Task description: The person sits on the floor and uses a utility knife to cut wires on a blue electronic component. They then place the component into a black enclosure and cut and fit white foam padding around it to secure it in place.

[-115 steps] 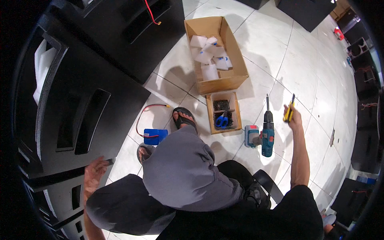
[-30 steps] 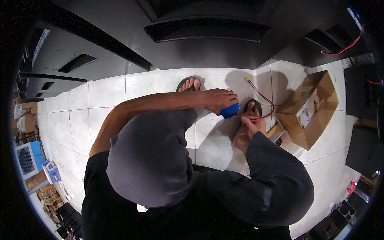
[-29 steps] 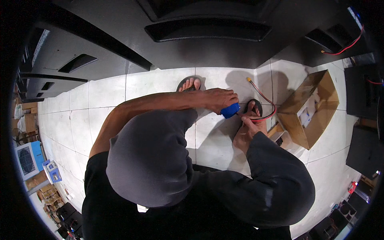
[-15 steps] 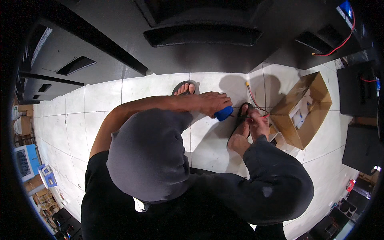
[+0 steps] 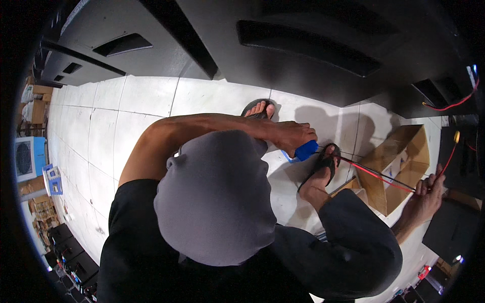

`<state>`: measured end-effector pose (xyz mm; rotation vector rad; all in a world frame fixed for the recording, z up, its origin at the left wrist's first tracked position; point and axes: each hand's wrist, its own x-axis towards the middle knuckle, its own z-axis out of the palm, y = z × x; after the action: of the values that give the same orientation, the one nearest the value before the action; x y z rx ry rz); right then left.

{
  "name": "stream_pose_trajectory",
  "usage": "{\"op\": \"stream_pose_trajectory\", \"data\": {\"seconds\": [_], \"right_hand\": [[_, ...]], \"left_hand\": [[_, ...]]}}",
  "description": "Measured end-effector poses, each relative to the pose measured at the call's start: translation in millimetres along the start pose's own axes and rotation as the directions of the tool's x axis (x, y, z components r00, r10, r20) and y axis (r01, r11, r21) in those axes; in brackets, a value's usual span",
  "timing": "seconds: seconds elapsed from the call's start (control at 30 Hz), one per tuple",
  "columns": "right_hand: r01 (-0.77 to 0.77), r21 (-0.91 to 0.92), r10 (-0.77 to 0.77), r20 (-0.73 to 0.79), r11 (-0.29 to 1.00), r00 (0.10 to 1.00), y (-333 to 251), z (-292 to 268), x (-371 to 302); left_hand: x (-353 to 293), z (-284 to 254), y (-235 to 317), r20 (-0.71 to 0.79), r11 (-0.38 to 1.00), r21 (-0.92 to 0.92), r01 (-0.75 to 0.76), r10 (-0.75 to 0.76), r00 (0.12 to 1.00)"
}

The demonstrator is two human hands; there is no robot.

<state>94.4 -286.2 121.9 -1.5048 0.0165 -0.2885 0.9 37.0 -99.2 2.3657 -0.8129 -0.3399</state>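
Observation:
My left hand [image 5: 290, 136] is wrapped round one end of a blue-wrapped battery pack [image 5: 306, 150], low over the floor between my feet. A pair of wires, red and black [image 5: 371, 172], stretches from the pack side to my right hand [image 5: 424, 203], far out at the right. That hand's fingers are closed on the wires, which look taut. Past the fingers, the loose red end rises to a yellow connector [image 5: 456, 137]. A light blue-and-white edge shows under my left hand; I cannot tell what it belongs to.
An open cardboard box [image 5: 399, 174] stands on the tiled floor [image 5: 146, 96], beside my right foot. Black cabinets [image 5: 313, 65] with recessed handles line the far side. Another red wire [image 5: 454, 107] hangs at the upper right. A blue-and-white crate [image 5: 53, 179] lies at the left.
My right hand has moved from beside my right foot out to the right, drawing the wires out straight. My left hand still holds the battery pack. The view has shifted.

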Motion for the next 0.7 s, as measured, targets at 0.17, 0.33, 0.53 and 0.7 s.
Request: {"op": "stream_pose_trajectory", "data": {"seconds": [0.17, 0.33, 0.53, 0.7], "right_hand": [[0.237, -0.446, 0.003, 0.473, 0.863, 0.881, -61.6, 59.5, -29.9], [0.217, -0.574, 0.269, 0.643, 0.790, 0.717, -83.9, 156.7, -60.8], [-0.057, -0.294, 0.267, 0.749, 0.954, 0.607, -27.6, 270.8, -64.5], [0.050, -0.329, 0.255, 0.812, 0.943, 0.525, -19.5, 310.3, -56.8]], "left_hand": [[-32.5, -35.0, 10.3, -0.010, 0.944, -0.298, 0.144, -0.153, 0.988], [-79.1, -35.8, 8.3, -0.006, 0.866, -0.259, 0.428, -0.445, 0.896], [-136.7, 54.0, -3.3, 0.083, -0.111, -0.994, -0.005, -0.769, 0.633], [-131.4, 55.9, -13.1, 0.043, 0.125, -0.975, 0.186, -0.710, 0.703]]}}
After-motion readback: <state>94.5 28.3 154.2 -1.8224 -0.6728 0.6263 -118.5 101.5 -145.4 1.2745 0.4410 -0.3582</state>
